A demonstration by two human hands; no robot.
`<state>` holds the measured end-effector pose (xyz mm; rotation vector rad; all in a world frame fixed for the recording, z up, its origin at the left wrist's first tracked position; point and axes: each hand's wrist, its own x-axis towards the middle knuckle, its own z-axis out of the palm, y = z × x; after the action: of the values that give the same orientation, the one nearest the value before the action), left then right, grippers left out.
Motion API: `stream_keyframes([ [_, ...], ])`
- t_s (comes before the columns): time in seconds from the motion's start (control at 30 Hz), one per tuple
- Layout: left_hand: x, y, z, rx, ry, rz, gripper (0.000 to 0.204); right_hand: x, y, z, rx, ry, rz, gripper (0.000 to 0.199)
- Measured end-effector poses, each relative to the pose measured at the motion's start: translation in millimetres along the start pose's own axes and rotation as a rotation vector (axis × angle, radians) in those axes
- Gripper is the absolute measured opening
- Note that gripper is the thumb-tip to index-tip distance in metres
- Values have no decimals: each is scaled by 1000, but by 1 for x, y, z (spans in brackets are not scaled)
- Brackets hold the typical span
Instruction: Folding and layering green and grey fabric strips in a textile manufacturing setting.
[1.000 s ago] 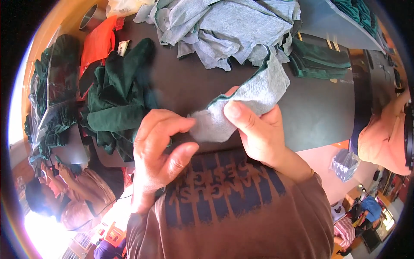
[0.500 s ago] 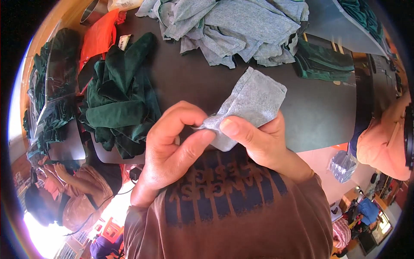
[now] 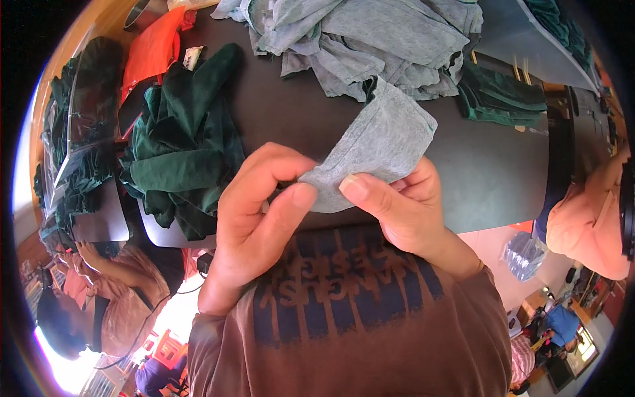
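Left hand (image 3: 254, 206) and right hand (image 3: 413, 215) fingers pinching grey fabric piece (image 3: 387, 132), seemingly mid-handling; grey pile (image 3: 390, 36) lying on bench (image 3: 489, 178), done or pending unclear.

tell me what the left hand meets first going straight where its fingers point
The grey cloth at the tips of the left hand; beyond that, probably the thumb of the right hand, though depth is unclear.

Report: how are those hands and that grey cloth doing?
Left hand: pinching left end of grey cloth. Right hand: gripping its lower edge. Cloth: held above dark table. Nothing visibly blocking.
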<state>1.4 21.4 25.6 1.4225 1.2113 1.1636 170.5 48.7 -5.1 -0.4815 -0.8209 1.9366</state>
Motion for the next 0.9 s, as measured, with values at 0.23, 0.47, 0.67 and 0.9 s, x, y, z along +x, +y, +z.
stream_keyframes([
  [0.23,1,-4,0,220,79,150,14,6,1,6,15,68,-5,29],
  [0.47,0,-9,3,250,159,195,19,7,1,-1,-265,193,-99,30],
  [0.67,-1,-13,6,197,150,136,19,7,5,1,-408,10,-104,10],
  [0.9,0,-8,1,91,-20,26,16,6,6,-2,-414,12,-62,8],
])
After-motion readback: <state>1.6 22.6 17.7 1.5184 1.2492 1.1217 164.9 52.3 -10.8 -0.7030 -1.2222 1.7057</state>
